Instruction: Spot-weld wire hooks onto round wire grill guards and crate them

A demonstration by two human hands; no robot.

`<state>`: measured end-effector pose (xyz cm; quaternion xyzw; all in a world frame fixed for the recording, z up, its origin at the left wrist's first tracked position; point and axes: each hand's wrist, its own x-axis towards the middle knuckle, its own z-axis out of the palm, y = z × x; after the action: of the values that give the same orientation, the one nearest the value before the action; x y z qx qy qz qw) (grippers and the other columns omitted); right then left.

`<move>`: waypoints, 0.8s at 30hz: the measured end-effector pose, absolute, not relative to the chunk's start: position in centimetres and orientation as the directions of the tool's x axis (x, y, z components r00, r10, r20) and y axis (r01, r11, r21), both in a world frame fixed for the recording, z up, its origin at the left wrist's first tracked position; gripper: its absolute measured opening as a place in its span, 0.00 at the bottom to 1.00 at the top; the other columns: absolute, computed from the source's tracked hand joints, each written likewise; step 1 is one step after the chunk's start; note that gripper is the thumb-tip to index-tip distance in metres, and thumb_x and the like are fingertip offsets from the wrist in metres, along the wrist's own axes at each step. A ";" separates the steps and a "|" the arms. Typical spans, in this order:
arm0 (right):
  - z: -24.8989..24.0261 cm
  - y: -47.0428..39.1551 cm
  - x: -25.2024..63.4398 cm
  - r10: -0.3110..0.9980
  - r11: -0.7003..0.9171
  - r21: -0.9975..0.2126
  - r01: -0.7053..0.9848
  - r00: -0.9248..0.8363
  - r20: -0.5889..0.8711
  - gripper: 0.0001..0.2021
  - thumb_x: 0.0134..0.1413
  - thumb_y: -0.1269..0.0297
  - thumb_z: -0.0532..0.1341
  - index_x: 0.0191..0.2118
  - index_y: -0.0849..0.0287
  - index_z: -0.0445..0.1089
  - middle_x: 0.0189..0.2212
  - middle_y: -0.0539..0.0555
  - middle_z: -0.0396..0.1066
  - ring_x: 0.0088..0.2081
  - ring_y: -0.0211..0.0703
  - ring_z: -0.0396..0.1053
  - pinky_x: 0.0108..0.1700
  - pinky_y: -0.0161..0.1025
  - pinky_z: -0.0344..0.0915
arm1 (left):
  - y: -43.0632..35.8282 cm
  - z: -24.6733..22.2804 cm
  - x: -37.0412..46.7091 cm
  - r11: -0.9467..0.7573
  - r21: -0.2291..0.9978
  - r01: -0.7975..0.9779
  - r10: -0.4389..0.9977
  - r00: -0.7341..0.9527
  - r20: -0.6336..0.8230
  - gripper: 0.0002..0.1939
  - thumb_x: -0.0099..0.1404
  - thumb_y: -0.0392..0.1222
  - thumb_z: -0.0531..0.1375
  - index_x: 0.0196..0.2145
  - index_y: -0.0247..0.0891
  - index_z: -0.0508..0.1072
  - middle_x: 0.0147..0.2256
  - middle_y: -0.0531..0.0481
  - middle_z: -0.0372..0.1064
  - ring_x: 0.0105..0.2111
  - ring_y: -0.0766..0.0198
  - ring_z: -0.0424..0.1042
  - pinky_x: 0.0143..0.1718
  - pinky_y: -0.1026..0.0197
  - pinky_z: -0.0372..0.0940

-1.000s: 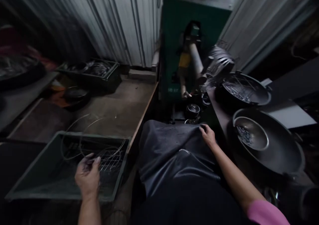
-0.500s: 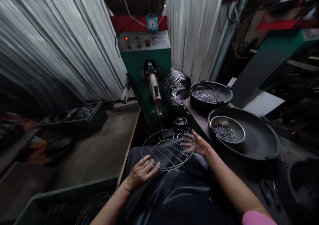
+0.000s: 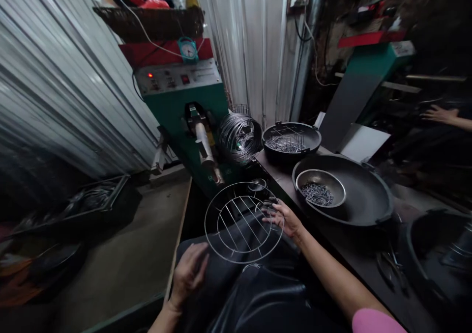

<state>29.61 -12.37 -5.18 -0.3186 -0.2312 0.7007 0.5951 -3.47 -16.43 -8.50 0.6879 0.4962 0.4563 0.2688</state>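
Note:
A round wire rack (image 3: 245,225), made of two rings joined by parallel bars, is held above my lap. My right hand (image 3: 283,218) grips its right rim, with fingers reaching under the wires. My left hand (image 3: 190,273) is just off the rack's left side, touching nothing, its fingers loosely bent and the thumb apart. A black apron (image 3: 258,293) covers my lap below. Beyond the rack stands a green machine (image 3: 173,104) with a pale, rod-like arm (image 3: 204,146) pointing down towards me.
On the right bench, a steel bowl (image 3: 339,191) of small metal pieces sits in a wide black pan (image 3: 372,195). Another pan (image 3: 315,139) holds wire parts. A wire coil (image 3: 241,136) is beside the machine. Pliers (image 3: 387,271) lie nearer. Another person's hand (image 3: 440,114) shows far right.
My left hand has let go of the rack and drawn back to the left. My right hand still holds the rack, now tilted more towards me. The view has turned right.

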 end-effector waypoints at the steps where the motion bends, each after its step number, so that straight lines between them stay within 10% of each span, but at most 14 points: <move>1: -5.3 -12.5 29.7 0.982 -0.186 -0.714 -0.675 -0.107 -0.154 0.13 0.46 0.68 0.61 0.41 0.56 0.63 0.39 0.54 0.71 0.39 0.48 0.71 0.36 0.46 0.71 | -16.0 -8.3 -3.2 -0.200 0.931 0.305 0.972 -0.061 0.229 0.19 0.54 0.46 0.61 0.45 0.43 0.72 0.43 0.44 0.71 0.48 0.52 0.66 0.54 0.47 0.54; 7: -6.4 -12.9 29.4 0.959 -0.254 -0.765 -0.592 -0.257 -0.119 0.16 0.46 0.66 0.61 0.43 0.56 0.64 0.43 0.57 0.70 0.41 0.49 0.71 0.34 0.45 0.71 | -12.8 -6.2 0.2 0.340 0.811 -0.476 0.940 0.187 -0.285 0.33 0.59 0.61 0.49 0.57 0.41 0.58 0.51 0.38 0.63 0.52 0.48 0.61 0.48 0.42 0.59; 24: -7.2 -8.4 29.2 0.791 -0.507 -0.770 -0.387 -0.564 -0.236 0.24 0.42 0.60 0.63 0.47 0.59 0.62 0.42 0.59 0.68 0.39 0.51 0.72 0.34 0.47 0.70 | -11.3 -7.0 0.1 0.577 0.653 -0.490 0.816 0.386 -0.430 0.33 0.59 0.49 0.55 0.60 0.46 0.51 0.53 0.39 0.62 0.52 0.47 0.61 0.42 0.47 0.64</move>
<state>29.16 -8.41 -7.20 -0.2959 -0.3412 0.8159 0.3609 0.11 -11.28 -7.04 0.2161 0.3767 0.4061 0.8040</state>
